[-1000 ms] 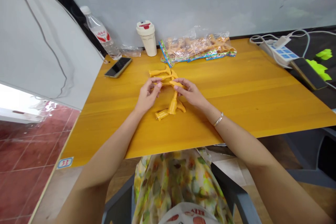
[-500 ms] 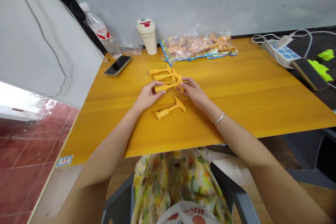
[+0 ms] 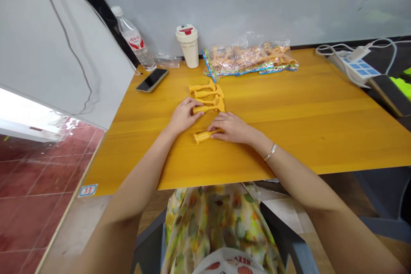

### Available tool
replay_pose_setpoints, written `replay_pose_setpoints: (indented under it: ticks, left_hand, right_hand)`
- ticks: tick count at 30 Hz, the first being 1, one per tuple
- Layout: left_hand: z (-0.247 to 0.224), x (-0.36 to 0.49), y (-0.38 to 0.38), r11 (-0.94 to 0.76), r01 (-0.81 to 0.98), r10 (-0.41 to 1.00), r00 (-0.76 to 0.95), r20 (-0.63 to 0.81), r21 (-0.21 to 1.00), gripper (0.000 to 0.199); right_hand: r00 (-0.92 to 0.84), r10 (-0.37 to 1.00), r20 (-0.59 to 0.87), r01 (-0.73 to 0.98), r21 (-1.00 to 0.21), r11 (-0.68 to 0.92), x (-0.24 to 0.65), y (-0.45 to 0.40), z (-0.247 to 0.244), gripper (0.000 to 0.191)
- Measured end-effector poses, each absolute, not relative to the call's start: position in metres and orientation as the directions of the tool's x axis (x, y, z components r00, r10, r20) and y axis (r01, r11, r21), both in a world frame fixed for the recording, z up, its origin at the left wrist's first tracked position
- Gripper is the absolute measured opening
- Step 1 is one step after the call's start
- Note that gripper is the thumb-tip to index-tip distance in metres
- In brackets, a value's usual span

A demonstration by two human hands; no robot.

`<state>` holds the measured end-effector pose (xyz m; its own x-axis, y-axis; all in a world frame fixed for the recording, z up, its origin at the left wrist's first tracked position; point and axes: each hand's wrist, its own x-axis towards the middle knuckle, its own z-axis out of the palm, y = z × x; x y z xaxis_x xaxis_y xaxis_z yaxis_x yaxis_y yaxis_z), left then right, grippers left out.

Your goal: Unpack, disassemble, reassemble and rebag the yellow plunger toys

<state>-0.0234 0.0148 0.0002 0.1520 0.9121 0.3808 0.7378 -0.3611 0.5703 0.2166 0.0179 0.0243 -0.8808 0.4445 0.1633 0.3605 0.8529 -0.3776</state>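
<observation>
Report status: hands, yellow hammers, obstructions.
Left hand at fourth hammer from back; right hand grasping nearest hammer; plastic bag beyond, out of the way.

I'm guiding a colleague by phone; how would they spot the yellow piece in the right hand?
On the table, find the row of four yellow pieces. Nearer the front edge lies the single yellow piece, apart from them, its right end hidden by the right hand.

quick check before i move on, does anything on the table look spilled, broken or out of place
Nothing looks spilled or broken; only one yellow hammer-shaped piece stands out, sitting apart, partly under the right hand, while four similar pieces lie bunched beyond.
</observation>
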Motion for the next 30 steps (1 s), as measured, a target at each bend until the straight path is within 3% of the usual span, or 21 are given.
replay_pose_setpoints:
  ticks: [5,10,13,17,21,26,30]
  left_hand:
    - [-0.004,-0.028,0.019,-0.297,0.674,0.865,-0.109,0.489,0.676,0.035]
    - [-0.017,-0.03,0.028,-0.153,0.45,0.868,-0.364,0.337,0.88,0.036]
    - [-0.022,-0.028,0.031,-0.132,0.303,0.894,-0.374,0.245,0.944,0.036]
    - [-0.024,-0.022,0.032,-0.161,0.223,0.906,-0.352,0.233,0.961,0.038]
    - [-0.024,-0.019,0.031,-0.193,0.223,0.902,-0.344,0.262,0.956,0.037]
    - [-0.025,-0.017,0.031,-0.176,0.238,0.908,-0.337,0.251,0.955,0.034]
    - [-0.027,-0.015,0.03,-0.163,0.264,0.918,-0.313,0.244,0.951,0.031]
  right_hand:
    - [-0.726,0.572,0.382,0.384,-0.465,0.798,0.209,0.019,0.011,0.032]
    - [-0.48,0.741,0.47,0.425,-0.614,0.665,0.213,0.037,-0.006,0.047]
    - [-0.437,0.797,0.417,0.335,-0.747,0.574,0.214,0.048,-0.016,0.051]
    - [-0.421,0.839,0.345,0.184,-0.873,0.451,0.213,0.051,-0.017,0.047]
    - [-0.425,0.852,0.305,0.156,-0.903,0.401,0.213,0.047,-0.011,0.044]
    - [-0.328,0.883,0.336,0.26,-0.866,0.426,0.218,0.054,-0.014,0.044]
    - [-0.392,0.885,0.25,0.182,-0.922,0.341,0.219,0.061,-0.021,0.048]
